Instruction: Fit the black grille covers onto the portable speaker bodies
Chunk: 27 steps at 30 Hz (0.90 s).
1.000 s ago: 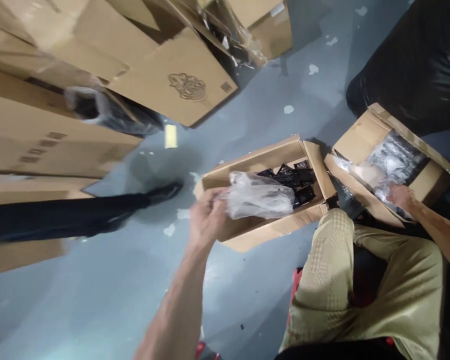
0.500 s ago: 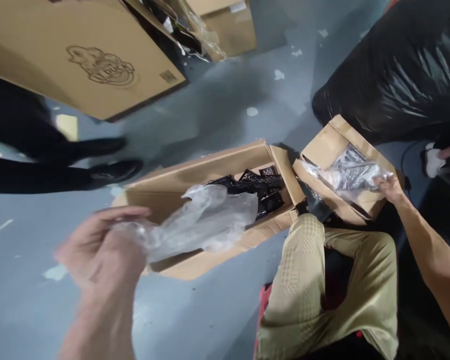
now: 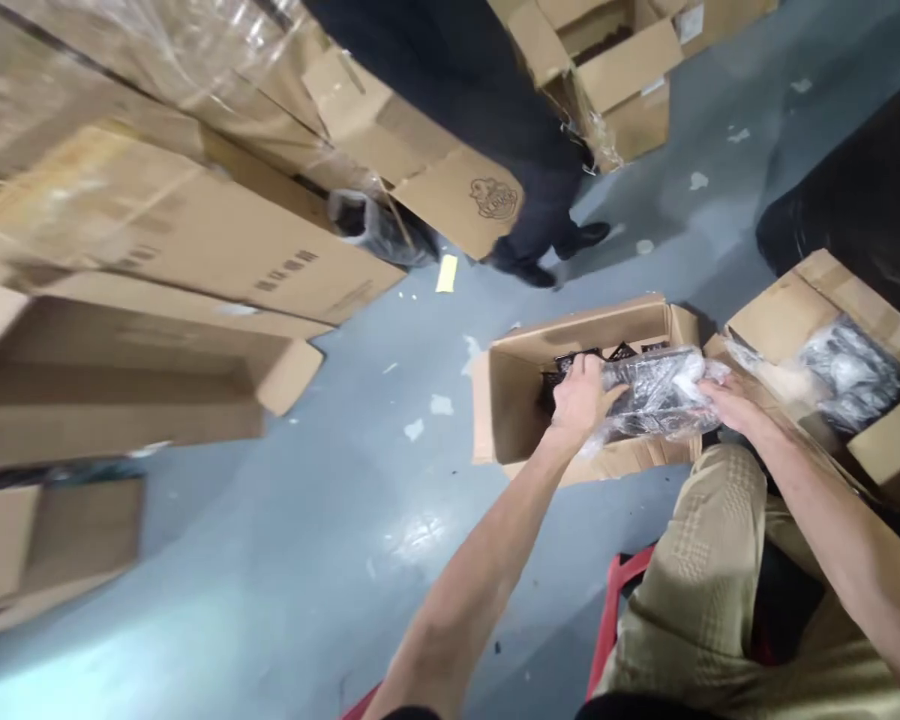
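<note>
A clear plastic bag with dark pieces inside (image 3: 656, 385) spans the opening of a cardboard box (image 3: 514, 405) on the floor. My left hand (image 3: 581, 395) is closed on the bag's left end, thumb pointing right along it. At the opposite end, my right hand (image 3: 731, 402) pinches the plastic. Black perforated pieces (image 3: 622, 352) show inside the box behind the bag. To the right, a second cardboard box (image 3: 769, 310) holds more plastic-wrapped dark pieces (image 3: 855, 370).
A person in dark trousers (image 3: 487, 90) stands beyond the box. Large cartons (image 3: 270, 250) line the left, with an open one (image 3: 142, 370) in front. A black bag-like bulk (image 3: 847, 200) is at right. Below me is a red seat (image 3: 607, 620).
My right hand has brought a filled bag left from the right box to above the middle box. The loose clear bag has left my left hand, which now grips the filled one.
</note>
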Tool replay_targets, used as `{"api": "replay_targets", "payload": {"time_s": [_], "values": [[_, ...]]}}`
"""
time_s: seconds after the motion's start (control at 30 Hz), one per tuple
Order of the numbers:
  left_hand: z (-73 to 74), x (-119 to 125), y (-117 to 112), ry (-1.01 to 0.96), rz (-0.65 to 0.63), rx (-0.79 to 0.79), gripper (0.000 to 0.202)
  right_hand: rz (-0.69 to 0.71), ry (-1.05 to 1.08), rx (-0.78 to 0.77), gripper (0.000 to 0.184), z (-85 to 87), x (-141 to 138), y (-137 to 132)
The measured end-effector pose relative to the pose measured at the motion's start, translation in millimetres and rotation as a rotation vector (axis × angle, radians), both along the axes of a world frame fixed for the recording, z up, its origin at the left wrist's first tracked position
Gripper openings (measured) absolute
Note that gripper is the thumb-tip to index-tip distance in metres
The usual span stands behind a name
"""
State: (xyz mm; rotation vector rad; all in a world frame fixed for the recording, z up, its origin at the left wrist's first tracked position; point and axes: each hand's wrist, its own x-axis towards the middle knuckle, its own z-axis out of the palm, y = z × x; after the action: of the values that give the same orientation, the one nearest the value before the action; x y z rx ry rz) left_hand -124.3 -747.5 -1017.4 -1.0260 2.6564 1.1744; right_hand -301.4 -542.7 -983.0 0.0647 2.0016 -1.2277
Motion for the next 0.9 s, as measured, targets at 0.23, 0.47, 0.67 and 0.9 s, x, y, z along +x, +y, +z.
{"api": "replay_targets", "payload": {"time_s": [0.23, 0.47, 0.67, 0.9], "values": [[-31.7, 50.6, -23.4, -0.011, -0.079, 0.05, 0.031, 0.259, -0.017, 0.336, 0.05, -44.9, 22.9, -28.1], [-30.3, 67.9, -29.2, 0.437, -0.009, 0.312, 0.049, 0.395, 0.171, 0.478, 0.069, -58.4, 24.0, -45.6], [-22.2, 78.1, -50.7, 0.494, 0.273, 0.445, 0.049, 0.585, 0.358, 0.3, 0.04, -66.5, 79.8, -83.3], [-23.5, 96.8, -74.4, 0.26, 0.581, 0.569, 0.043, 0.217, 0.438, 0.102, 0.021, -58.7, 57.4, -109.1]]}}
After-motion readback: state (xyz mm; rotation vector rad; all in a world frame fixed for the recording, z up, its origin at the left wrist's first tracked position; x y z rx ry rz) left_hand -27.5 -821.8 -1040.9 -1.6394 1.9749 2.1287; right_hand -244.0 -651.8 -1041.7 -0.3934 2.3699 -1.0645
